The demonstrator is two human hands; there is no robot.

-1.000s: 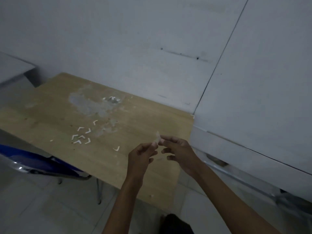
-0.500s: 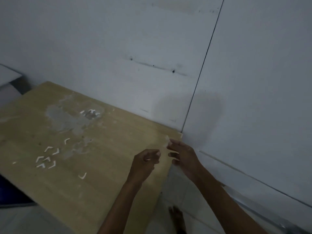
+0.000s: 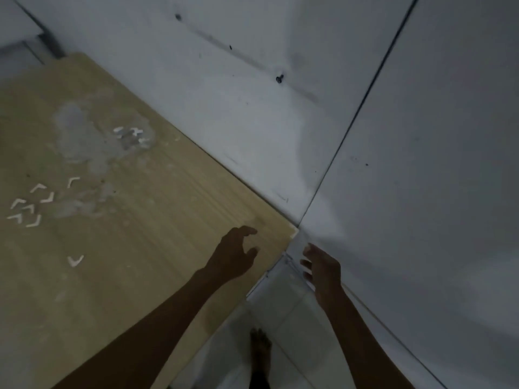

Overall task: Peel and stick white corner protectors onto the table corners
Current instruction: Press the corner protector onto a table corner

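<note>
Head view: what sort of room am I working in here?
Probably a bare indoor room corner: a worn wooden table pushed against plain white walls, over a pale tiled floor.

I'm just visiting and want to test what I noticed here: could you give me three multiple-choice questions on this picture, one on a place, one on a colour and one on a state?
1. Where does the single corner protector lie?
A. on the floor
B. on the wooden table, apart from the cluster of protectors
C. on the wall

2. What colour are the loose protectors?
A. white
B. red
C. black

3. How is the left hand?
A. clenched round a cup
B. flat under the table
C. open, fingers loosely curved, above the table near its corner

Answers: 1 B, it sits alone nearer the person than the cluster; 2 A, they show pale against the wood; 3 C, nothing shows in its grasp, as with the right hand.
</note>
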